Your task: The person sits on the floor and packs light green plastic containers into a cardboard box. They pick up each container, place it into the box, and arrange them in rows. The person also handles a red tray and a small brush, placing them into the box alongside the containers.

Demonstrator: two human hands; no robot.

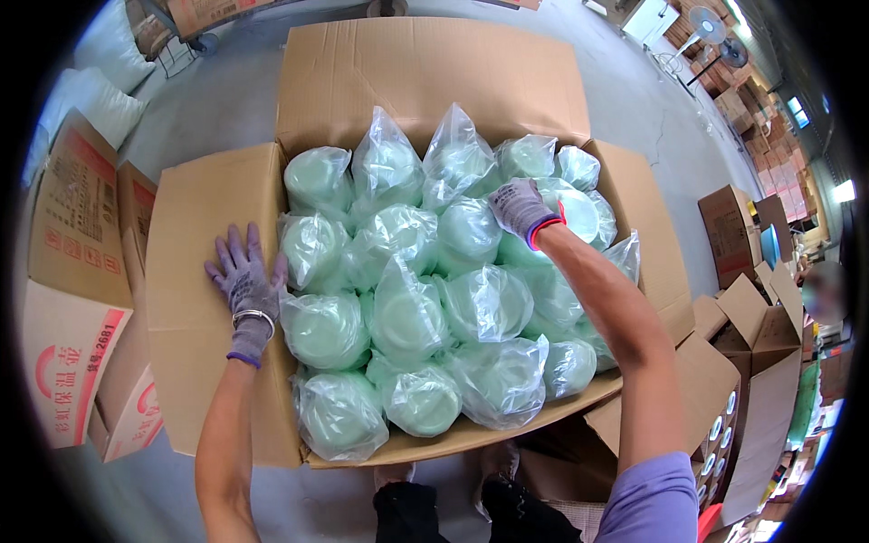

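A large open cardboard box holds several rows of pale green round containers, each wrapped in a clear plastic bag. My left hand, in a grey-purple glove, lies flat with spread fingers on the box's left flap, beside the bagged containers. Over the upper right part of the box, my gloved right hand has its fingers drawn together at the plastic of a bagged container. Its fingertips partly hide in the plastic between the containers.
Printed cartons stand close on the left, with white sacks behind them. To the right are an open carton and another box. Fans stand at the far right. My feet are close to the near edge.
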